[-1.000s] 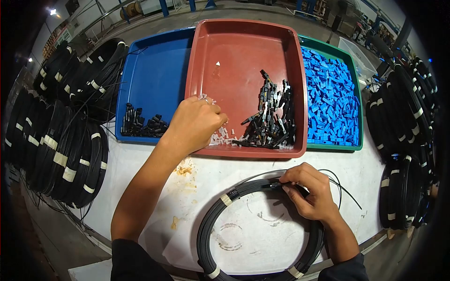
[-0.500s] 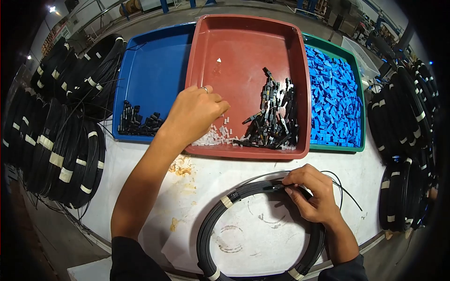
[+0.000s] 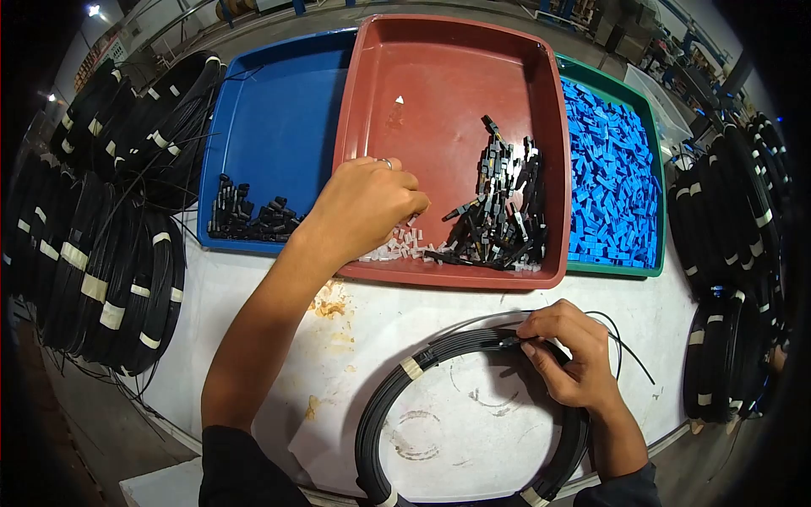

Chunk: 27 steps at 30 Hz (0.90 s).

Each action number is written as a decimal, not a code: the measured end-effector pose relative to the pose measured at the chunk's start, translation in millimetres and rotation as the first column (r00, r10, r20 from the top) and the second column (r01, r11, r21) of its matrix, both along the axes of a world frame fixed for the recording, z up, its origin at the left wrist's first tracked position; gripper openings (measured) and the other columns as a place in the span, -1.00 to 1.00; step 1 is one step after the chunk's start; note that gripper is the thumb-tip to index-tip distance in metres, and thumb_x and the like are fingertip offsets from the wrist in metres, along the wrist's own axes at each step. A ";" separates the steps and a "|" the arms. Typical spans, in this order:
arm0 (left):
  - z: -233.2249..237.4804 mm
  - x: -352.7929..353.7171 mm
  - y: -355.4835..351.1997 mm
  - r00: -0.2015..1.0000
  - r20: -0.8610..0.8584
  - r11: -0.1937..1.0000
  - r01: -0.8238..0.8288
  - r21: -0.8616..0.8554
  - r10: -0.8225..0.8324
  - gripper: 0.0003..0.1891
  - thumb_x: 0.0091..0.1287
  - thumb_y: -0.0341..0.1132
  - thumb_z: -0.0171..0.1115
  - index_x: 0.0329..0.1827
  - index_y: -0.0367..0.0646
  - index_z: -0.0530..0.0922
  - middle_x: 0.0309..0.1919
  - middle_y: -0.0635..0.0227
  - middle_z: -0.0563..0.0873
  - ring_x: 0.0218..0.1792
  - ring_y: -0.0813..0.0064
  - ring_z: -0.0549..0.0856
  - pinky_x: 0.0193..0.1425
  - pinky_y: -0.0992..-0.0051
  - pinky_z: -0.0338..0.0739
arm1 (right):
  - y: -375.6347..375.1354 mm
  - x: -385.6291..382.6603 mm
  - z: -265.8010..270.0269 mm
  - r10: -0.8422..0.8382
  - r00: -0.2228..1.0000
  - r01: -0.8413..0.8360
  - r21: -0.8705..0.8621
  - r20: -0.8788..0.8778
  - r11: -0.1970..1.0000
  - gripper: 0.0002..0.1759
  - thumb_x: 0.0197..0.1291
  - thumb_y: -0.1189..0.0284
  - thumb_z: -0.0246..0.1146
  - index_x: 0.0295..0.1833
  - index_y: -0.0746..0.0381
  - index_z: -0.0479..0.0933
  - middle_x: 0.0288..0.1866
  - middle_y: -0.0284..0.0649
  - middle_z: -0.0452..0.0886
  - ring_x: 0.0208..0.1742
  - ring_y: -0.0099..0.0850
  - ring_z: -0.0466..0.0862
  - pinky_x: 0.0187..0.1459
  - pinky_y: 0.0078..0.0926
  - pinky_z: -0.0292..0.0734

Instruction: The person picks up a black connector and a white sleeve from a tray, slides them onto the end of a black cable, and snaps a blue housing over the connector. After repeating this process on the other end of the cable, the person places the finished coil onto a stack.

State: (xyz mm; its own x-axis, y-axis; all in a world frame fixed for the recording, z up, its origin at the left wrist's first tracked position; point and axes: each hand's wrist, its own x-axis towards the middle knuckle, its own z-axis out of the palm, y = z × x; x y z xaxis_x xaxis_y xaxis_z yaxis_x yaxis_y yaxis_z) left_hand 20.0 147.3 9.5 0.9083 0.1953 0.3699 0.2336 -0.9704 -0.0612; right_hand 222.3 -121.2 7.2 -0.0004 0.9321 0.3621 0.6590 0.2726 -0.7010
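Note:
My left hand [image 3: 367, 203] reaches over the near left part of the red tray [image 3: 405, 59]. Its fingers are curled together just above a pile of small whitish, translucent pieces [image 3: 395, 248]; whatever lies between the fingertips is hidden. On the white table, my right hand [image 3: 570, 351] pinches a black cable [image 3: 512, 342] at the top right of a coil of black cable [image 3: 384, 406]. Strips of pale tape bind the coil. Inside the tray, a heap of black connectors [image 3: 498, 203] lies right of the whitish pieces.
The blue tray [image 3: 279, 76] at left holds black connector parts [image 3: 245, 215]. A green tray [image 3: 661, 228] at right is filled with small blue pieces [image 3: 610, 177]. Taped black cable coils stand at left [image 3: 93, 262] and right [image 3: 718, 355]. Loose cable ends stick out at left.
My left hand has shifted slightly right over the whitish pieces, its fingers still curled. My right hand keeps its pinch at the coil. The camera view has moved a little.

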 end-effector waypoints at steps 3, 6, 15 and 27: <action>5.2 1.1 -1.8 0.999 -0.044 0.999 0.001 0.044 0.001 -0.91 0.10 -0.43 0.44 -0.32 -0.08 0.77 -0.31 0.49 0.78 -0.22 0.31 0.69 -0.10 0.29 0.58 | -0.1 -0.2 0.1 -0.005 1.000 0.005 -0.010 -0.007 1.000 -0.75 0.07 0.72 0.43 -0.09 0.33 0.70 -0.18 -0.08 0.74 -0.22 -0.21 0.73 -0.15 -0.35 0.62; 8.1 1.0 -2.3 0.996 -0.087 0.995 0.000 0.096 0.008 -0.91 0.11 -0.44 0.41 -0.32 -0.09 0.76 -0.33 0.49 0.78 -0.22 0.30 0.67 -0.12 0.29 0.56 | -0.4 0.0 0.7 -0.006 1.000 0.006 -0.011 -0.007 1.000 -0.74 0.07 0.72 0.42 -0.09 0.33 0.70 -0.18 -0.08 0.74 -0.21 -0.21 0.74 -0.15 -0.35 0.62; 5.8 -2.2 -2.0 0.999 0.007 0.999 0.049 -0.020 -0.049 -0.94 0.17 -0.38 0.35 -0.37 -0.16 0.65 -0.27 0.31 0.66 -0.18 0.25 0.63 -0.08 0.24 0.49 | -0.8 0.0 0.8 -0.001 1.000 0.001 0.005 0.004 1.000 -0.75 0.08 0.71 0.42 -0.09 0.32 0.69 -0.18 -0.08 0.73 -0.19 -0.19 0.74 -0.13 -0.34 0.63; 29.8 -2.7 -43.6 0.976 0.210 0.871 0.061 -0.488 0.050 -0.85 0.27 -0.46 0.39 -0.19 -0.28 0.58 -0.29 0.21 0.68 -0.25 0.25 0.66 -0.05 0.32 0.57 | -3.6 1.2 -5.2 0.013 1.000 -0.016 0.121 0.027 0.993 -0.75 0.09 0.67 0.35 -0.08 0.27 0.65 -0.20 -0.13 0.68 -0.13 -0.10 0.70 -0.02 -0.22 0.57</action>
State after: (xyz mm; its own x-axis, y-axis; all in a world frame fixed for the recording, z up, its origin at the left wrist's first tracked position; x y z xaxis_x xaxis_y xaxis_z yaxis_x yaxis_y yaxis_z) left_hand 17.3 103.7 39.3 0.8222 0.3960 0.4088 0.1819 -0.8634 0.4705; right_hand 223.5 -124.8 2.0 -0.0244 0.8812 0.4722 0.6720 0.3642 -0.6448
